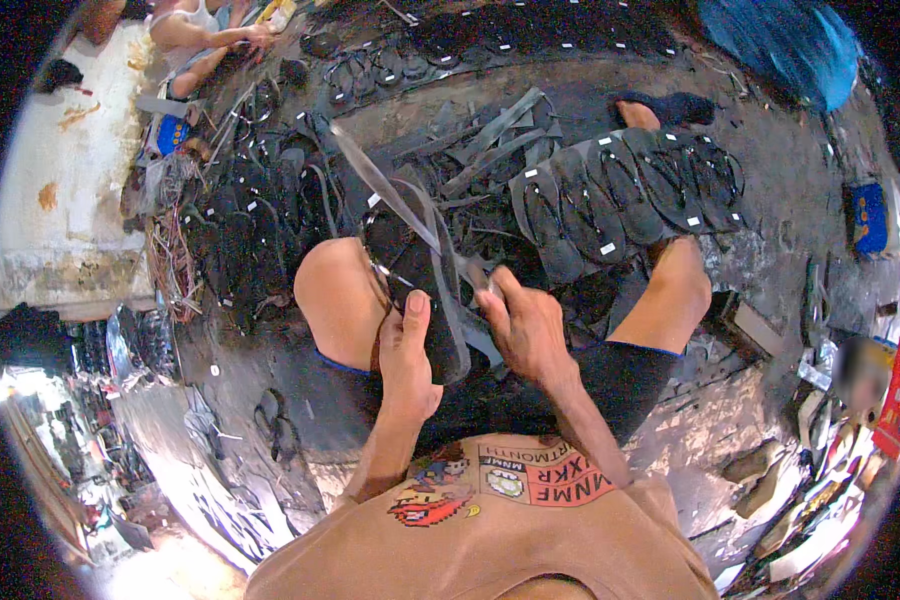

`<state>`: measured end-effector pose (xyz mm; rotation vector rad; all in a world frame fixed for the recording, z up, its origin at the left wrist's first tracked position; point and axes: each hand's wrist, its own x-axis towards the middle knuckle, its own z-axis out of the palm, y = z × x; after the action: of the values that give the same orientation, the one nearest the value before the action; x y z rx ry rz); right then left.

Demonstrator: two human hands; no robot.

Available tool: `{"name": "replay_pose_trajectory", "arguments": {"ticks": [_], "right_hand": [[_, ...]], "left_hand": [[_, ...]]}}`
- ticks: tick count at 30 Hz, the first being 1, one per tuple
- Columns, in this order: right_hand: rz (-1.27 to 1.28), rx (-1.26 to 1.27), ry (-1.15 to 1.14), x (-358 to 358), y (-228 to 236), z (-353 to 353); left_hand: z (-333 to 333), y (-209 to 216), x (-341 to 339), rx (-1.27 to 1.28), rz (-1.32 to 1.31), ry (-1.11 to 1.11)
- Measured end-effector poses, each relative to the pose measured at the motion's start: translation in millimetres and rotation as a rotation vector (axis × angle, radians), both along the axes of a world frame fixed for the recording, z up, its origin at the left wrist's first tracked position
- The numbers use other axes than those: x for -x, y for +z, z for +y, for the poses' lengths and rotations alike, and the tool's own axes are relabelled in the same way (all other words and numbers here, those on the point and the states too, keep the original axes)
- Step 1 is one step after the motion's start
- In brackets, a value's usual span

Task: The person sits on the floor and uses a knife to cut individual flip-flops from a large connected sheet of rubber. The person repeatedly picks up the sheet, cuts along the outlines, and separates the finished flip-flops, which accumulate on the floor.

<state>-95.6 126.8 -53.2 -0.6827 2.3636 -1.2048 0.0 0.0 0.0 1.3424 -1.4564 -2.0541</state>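
My left hand point(408, 345) is closed round the heel end of a black flip-flop point(448, 325), thumb lying on its face. The sandal stands tilted over my lap, toe pointing away from me. In my right hand point(525, 325) is the handle of a long knife point(385, 188). Its pale blade runs up and to the left across the sandal, seemingly against its edge; the exact contact cannot be made out. My right fingers wrap the handle and hide most of it.
Rows of black flip-flops point(610, 200) lie ahead to the right, with more sandals point(240, 220) to the left. Black rubber strips point(495, 130) are heaped between them. Another person point(195, 35) sits at the far left. A blue sack point(785, 50) stands at the far right.
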Motion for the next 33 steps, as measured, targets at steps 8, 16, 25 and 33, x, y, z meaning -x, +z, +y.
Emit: {"name": "replay_pose_trajectory", "arguments": {"ticks": [8, 16, 25, 33], "right_hand": [[0.147, -0.026, 0.116, 66, 48, -59], [-0.142, 0.387, -0.249, 121, 22, -44], [-0.166, 0.601, -0.219, 17, 67, 31], [-0.367, -0.097, 0.077, -104, 60, 157]], "left_hand": [[-24, 14, 7, -0.223, 0.199, -0.05], [-7, 14, -13, 0.438, -0.025, -0.381], [-15, 59, 43, 0.167, 0.17, -0.476], [-31, 81, 2, -0.245, 0.075, -0.423]]}}
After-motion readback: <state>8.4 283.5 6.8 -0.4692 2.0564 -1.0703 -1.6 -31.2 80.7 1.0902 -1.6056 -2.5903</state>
